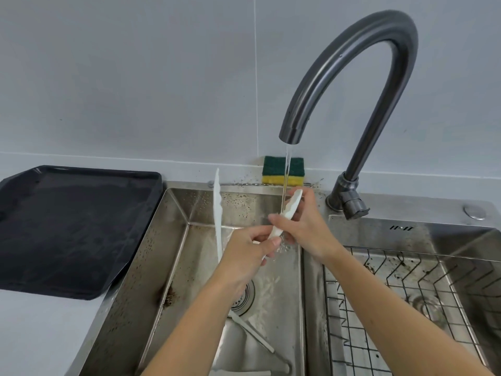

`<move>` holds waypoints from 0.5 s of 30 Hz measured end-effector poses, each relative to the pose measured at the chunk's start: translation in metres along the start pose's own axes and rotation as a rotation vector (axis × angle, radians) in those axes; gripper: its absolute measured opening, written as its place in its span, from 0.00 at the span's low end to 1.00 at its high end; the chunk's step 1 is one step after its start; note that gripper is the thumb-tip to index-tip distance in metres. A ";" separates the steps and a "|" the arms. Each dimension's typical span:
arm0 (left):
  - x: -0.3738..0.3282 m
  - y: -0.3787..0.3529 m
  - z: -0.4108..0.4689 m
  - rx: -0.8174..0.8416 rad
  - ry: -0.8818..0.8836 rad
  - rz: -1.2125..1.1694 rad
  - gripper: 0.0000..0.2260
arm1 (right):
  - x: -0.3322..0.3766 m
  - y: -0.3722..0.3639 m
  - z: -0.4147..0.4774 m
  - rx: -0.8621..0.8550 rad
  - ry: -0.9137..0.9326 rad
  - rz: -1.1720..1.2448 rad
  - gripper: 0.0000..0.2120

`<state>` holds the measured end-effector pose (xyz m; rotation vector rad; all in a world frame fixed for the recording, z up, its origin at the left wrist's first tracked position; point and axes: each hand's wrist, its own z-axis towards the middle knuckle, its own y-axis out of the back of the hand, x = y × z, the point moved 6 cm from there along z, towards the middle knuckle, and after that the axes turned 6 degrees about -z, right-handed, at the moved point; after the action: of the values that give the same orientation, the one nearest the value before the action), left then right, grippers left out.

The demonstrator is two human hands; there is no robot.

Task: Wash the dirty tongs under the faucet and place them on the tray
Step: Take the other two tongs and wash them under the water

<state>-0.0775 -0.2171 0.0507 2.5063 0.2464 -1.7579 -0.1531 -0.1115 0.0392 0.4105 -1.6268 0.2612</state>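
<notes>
Steel sink [151,256] w/ grey tiled wall behind; faucet [352,77] running. Tongs [217,213] spread open so each arm rinses separately. Left hand [244,256] closed on the hinge end; right hand [303,226] pinches one arm directly under the stream. Tray [67,226] sits well left of left hand, unused as yet.

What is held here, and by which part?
White tongs: left hand grips near the hinge end, right hand holds one arm's tip under the water.
</notes>
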 end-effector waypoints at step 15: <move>0.003 0.010 0.004 -0.029 -0.100 0.051 0.13 | 0.013 -0.002 0.014 0.007 -0.007 -0.127 0.09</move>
<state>-0.0782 -0.2268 0.0458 2.3742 0.1983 -1.8398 -0.1656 -0.1201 0.0508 0.5183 -1.6001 0.1702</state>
